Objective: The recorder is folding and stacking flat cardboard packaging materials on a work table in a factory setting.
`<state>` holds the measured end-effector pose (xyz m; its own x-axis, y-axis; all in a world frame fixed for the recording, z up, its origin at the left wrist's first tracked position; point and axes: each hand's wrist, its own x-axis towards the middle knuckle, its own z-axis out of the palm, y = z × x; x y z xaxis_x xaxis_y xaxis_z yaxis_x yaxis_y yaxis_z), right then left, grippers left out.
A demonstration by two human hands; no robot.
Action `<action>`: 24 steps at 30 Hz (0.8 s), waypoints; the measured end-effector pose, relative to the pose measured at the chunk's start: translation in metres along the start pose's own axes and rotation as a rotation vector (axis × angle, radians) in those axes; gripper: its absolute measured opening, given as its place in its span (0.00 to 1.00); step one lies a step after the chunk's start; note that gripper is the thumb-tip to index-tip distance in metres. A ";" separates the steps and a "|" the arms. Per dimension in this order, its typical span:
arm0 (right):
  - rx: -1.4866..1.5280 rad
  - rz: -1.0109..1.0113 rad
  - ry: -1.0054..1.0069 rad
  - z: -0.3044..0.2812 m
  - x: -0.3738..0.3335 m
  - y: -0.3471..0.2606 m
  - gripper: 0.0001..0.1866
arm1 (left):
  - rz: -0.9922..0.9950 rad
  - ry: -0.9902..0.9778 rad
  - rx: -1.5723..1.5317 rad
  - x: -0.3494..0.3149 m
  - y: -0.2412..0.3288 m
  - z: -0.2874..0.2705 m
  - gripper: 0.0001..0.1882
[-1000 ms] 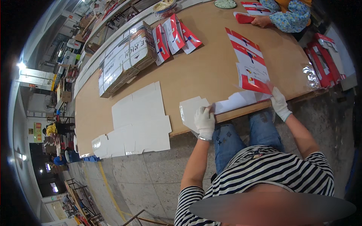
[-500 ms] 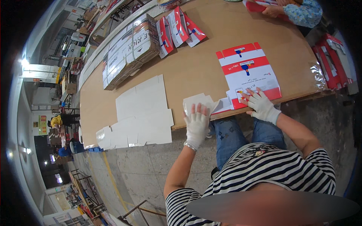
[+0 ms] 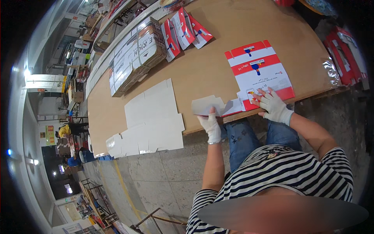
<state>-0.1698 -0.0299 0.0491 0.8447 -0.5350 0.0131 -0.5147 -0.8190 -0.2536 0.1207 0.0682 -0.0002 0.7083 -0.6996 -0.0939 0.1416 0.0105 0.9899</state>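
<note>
A flat red-and-white printed carton blank (image 3: 265, 74) lies at the table's front edge, with its left end flap (image 3: 205, 104) folded up, plain side showing. My left hand (image 3: 210, 128), in a white fingerless glove, grips that flap at the edge. Its thumb shows on top, while the other fingers are hidden beneath. Gloved the same way, my right hand (image 3: 276, 107) rests on the blank's near right part, fingers spread and holding nothing. To the left, plain white cardboard blanks (image 3: 154, 117) lie face down, partly over the front edge.
A strapped bundle of flat cartons (image 3: 134, 58) stands at the far left. Beside it are several folded red-and-white cartons (image 3: 183, 31). More red-and-white cartons (image 3: 344, 56) stand past the table's right edge. A co-worker's patterned sleeve (image 3: 321, 6) shows at the far right.
My left hand has gone from lying flat on the end flap to gripping its near edge, and the flap is lifted. My right hand stays on the blank. The co-worker's hands have left view.
</note>
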 end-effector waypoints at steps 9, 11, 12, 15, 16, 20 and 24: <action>-0.333 -0.180 0.090 -0.006 0.004 0.021 0.29 | 0.695 -0.543 0.854 -0.011 0.019 0.029 0.39; -0.302 -0.168 0.072 -0.003 0.004 0.021 0.27 | 0.722 -0.766 1.119 -0.016 0.028 0.033 0.38; -0.274 -0.161 0.056 -0.001 0.003 0.023 0.26 | 0.724 -0.773 1.118 -0.020 0.034 0.039 0.38; -0.303 -0.165 0.105 0.009 0.003 0.028 0.24 | 0.733 -0.769 1.202 -0.027 0.041 0.048 0.40; -0.299 -0.167 0.108 0.013 0.002 0.028 0.24 | 0.733 -0.768 1.207 -0.027 0.035 0.050 0.40; -0.283 -0.196 0.172 0.022 0.000 0.023 0.22 | 0.718 -0.661 1.429 -0.026 0.022 0.052 0.40; -0.311 -0.191 0.237 0.029 -0.003 0.024 0.21 | 0.723 -0.649 1.502 -0.027 0.021 0.058 0.39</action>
<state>-0.1810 -0.0421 0.0149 0.8907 -0.3713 0.2624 -0.4029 -0.9119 0.0774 0.0643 0.0461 0.0297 -0.0726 -0.9963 0.0454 -0.9935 0.0762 0.0845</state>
